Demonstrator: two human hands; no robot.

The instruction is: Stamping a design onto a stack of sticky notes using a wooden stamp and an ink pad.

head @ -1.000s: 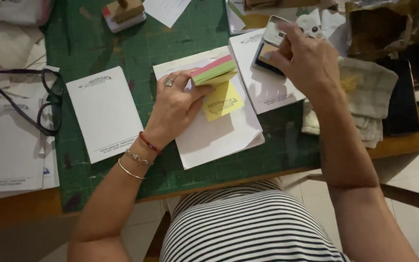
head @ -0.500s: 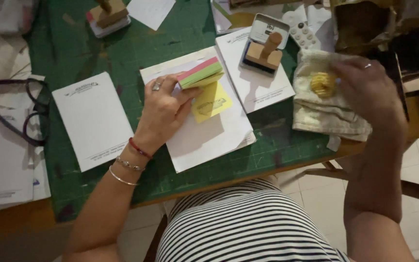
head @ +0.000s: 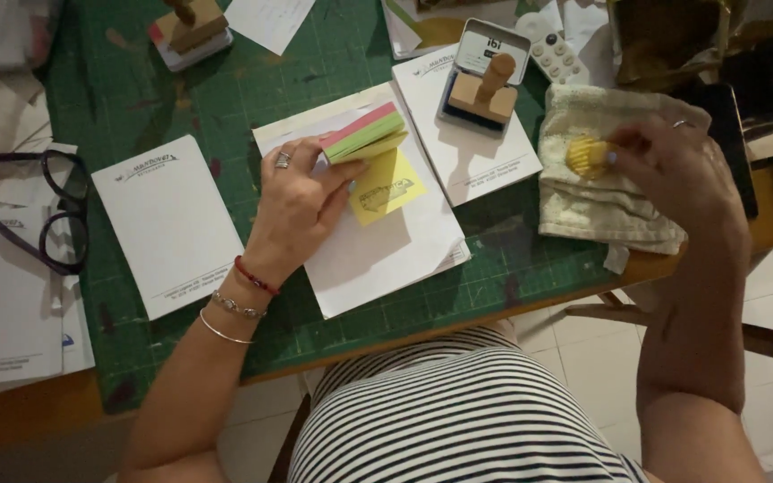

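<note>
1. left hand [head: 301,201] grips a sticky-note pad [head: 364,134], lifting its leaves over a stamped yellow note [head: 386,186], on white paper [head: 378,259].
2. right hand [head: 682,174] pinches a yellow object [head: 586,156] against a cloth [head: 597,201], right of the stamp [head: 485,89].
3. all lies on a green mat [head: 252,89].

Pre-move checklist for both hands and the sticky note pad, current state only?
1. Left hand holds the sticky note pad: ok, upper sheets lifted.
2. Yellow sheet exposed and flat on the white paper: ok, a stamped print shows.
3. Right hand grips the small yellow object: ok, over the folded cloth.
4. What the yellow object is: cannot tell.
5. Wooden stamp parked on its ink pad: ok.
</note>
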